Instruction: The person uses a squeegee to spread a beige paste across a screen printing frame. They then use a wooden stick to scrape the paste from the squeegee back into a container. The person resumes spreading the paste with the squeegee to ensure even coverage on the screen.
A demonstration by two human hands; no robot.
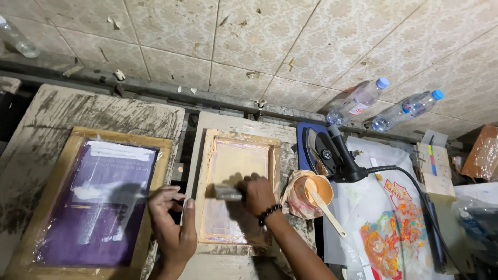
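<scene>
1. The right hand (258,193) is closed around the handle of a squeegee (227,192), pressing it flat on the mesh inside the small screen frame (238,187). A dark bead bracelet (270,213) circles that wrist.
2. The small screen frame, wooden with a pale pinkish mesh, lies on a worn printing board (244,124) near the middle of the table.
3. The left hand (171,220) grips the left edge of the small screen frame, thumb up along the wood, fingers curled toward the gap between the boards.
4. Just to the left lies a larger wooden frame with purple mesh (98,202), streaked with white ink.
5. To the right of the small frame stands an orange cup (319,189) with a pale stick in it, then a black heat tool (334,153) and a printed transfer sheet (394,233).
6. Two plastic bottles (384,106) lie on the tiled floor beyond.
</scene>
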